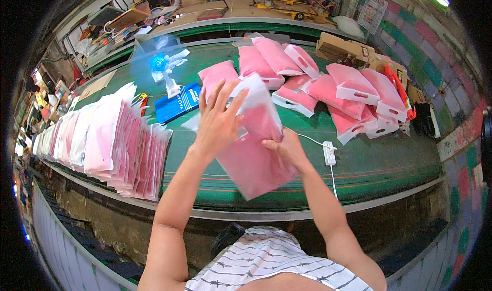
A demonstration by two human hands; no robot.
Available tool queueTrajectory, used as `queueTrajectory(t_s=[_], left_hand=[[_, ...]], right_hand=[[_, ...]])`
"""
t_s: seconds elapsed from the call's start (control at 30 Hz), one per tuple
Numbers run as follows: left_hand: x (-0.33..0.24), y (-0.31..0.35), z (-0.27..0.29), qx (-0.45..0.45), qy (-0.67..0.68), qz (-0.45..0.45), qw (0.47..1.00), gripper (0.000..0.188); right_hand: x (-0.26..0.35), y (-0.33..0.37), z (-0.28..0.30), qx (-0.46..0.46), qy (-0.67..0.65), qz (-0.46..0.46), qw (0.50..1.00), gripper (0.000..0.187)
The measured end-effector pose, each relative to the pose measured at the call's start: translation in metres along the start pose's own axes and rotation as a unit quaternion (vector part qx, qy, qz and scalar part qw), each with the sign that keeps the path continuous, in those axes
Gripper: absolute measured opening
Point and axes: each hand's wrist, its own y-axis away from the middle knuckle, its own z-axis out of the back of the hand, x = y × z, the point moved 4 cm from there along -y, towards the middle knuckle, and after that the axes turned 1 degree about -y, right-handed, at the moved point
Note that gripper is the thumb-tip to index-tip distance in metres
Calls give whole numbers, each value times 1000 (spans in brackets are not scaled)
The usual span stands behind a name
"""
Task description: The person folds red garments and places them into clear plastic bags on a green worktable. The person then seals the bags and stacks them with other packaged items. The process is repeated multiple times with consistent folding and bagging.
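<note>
Above the green table (379, 163), left hand (218, 122) and right hand (287, 147), grips clamped on pink packet (253, 163)

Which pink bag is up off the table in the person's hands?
The pink bag in the middle, gripped by the left hand and right hand. The filled bags behind and the flat stack at left all lie on the green table.

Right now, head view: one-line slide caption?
Both hands, left hand and right hand, hold a pink bag over the green table.
</note>
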Motion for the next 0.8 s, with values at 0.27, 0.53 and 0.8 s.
queueTrajectory(t_s=[0.27,0.53,0.8], left_hand=[[29,200,-151,224,105,255,935,56],[-22,211,-206,313,4,255,915,63],[-21,214,-214,327,-9,255,910,63]], right_hand=[[-125,76,-30,-102,273,-147,945,51],[-123,36,-69,-39,449,68,890,51],[-145,32,-82,-3,480,35,877,52]])
